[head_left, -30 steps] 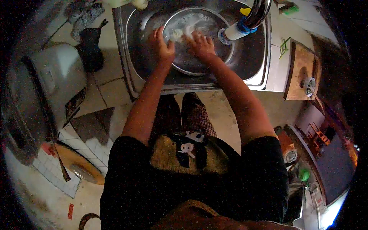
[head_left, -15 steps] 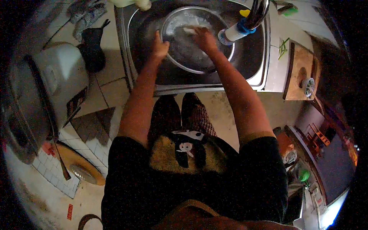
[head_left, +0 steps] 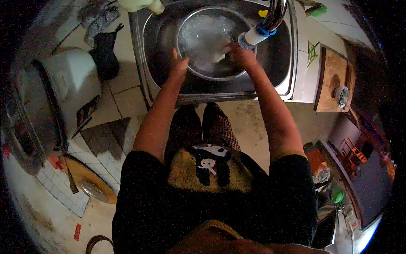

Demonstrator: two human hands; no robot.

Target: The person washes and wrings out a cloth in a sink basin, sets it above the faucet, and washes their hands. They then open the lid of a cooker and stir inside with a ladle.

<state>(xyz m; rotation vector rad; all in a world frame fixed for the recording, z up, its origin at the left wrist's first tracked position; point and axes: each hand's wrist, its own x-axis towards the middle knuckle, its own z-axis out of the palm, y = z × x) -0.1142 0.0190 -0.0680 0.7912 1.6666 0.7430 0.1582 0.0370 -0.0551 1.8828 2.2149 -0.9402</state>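
Observation:
A round metal basin with cloudy water stands in the steel sink. My left hand is at the basin's near left rim, thumb and fingers apart, with nothing seen between them. On the right side of the basin, my right hand has its fingers closed around a pale, wet piece, which is blurred. The faucet, with its white and blue end, hangs just above my right hand.
To the right lies a wooden board with a small bowl on it, beside green stalks. A dark cloth and a large white appliance are on the left. A yellow thing sits behind the faucet.
My right hand has moved from the basin's far part towards its near right side with the pale piece. My left hand has come slightly nearer to me along the rim.

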